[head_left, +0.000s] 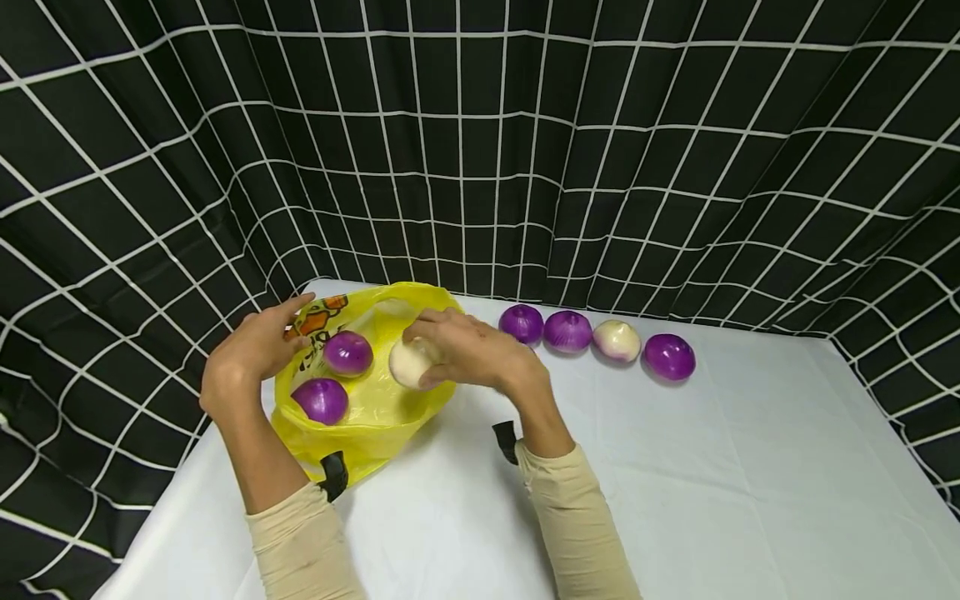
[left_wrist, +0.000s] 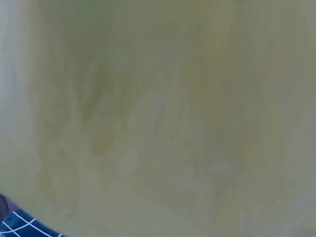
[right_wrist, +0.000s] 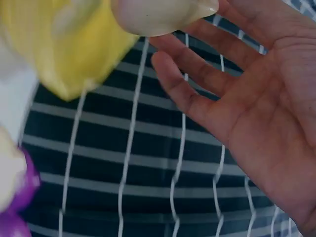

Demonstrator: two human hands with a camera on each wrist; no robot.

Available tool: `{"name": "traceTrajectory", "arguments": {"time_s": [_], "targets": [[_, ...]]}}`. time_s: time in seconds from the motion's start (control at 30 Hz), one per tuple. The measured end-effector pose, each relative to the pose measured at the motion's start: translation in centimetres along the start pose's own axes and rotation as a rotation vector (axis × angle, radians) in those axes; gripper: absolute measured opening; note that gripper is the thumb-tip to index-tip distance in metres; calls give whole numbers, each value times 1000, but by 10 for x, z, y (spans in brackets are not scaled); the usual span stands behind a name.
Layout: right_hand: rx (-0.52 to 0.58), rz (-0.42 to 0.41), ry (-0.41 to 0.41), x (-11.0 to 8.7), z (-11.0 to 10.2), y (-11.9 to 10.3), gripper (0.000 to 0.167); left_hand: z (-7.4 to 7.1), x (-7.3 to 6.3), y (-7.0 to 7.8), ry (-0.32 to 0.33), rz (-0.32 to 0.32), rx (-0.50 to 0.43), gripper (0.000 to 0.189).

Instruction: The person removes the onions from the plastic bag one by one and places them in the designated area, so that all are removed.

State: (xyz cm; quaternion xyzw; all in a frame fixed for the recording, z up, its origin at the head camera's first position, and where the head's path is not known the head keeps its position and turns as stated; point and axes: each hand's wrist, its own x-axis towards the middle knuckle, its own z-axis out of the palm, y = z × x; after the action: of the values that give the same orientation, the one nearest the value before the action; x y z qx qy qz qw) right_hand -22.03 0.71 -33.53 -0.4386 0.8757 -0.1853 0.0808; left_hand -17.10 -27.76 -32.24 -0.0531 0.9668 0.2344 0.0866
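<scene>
A yellow plastic bag [head_left: 382, 442] lies with its mouth spread toward me, and two purple onions [head_left: 348, 353] rest inside it. At its left rim, my left hand [head_left: 251, 354] pinches the plastic between thumb and fingers. My right hand [head_left: 476, 346] holds a whitish onion [head_left: 408, 363] by its fingertips, over the bag's mouth. The right wrist view shows that pale onion [right_wrist: 158, 15] at the fingertips, its pointed end toward the palm. Pale yellow-green blur fills nearly the whole left wrist view.
Right of the bag, several onions line up along the back of the white table [head_left: 750, 433]: purple ones [head_left: 670, 357] and a whitish one [head_left: 617, 341] among them. A black curtain with a white grid [head_left: 480, 150] encloses the table's back and sides.
</scene>
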Motion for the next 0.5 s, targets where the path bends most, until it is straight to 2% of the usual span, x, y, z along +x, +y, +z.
{"name": "traceTrajectory", "arguments": {"time_s": [0.1,0.23,0.4,0.5], "targets": [[22,79,59,-20,-15,17,51,0,0,0,-6,-4,1,68],[27,199,99,-46,-29,44,48,0,-1,0,-18,-14,-8,69],[92,338,131,-73,-36,75,45,-1,-1,0,-24,-20,-17,68],[101,428,123,-84,-37,89,45,-1,-1,-1,-21,-12,-11,67]]}}
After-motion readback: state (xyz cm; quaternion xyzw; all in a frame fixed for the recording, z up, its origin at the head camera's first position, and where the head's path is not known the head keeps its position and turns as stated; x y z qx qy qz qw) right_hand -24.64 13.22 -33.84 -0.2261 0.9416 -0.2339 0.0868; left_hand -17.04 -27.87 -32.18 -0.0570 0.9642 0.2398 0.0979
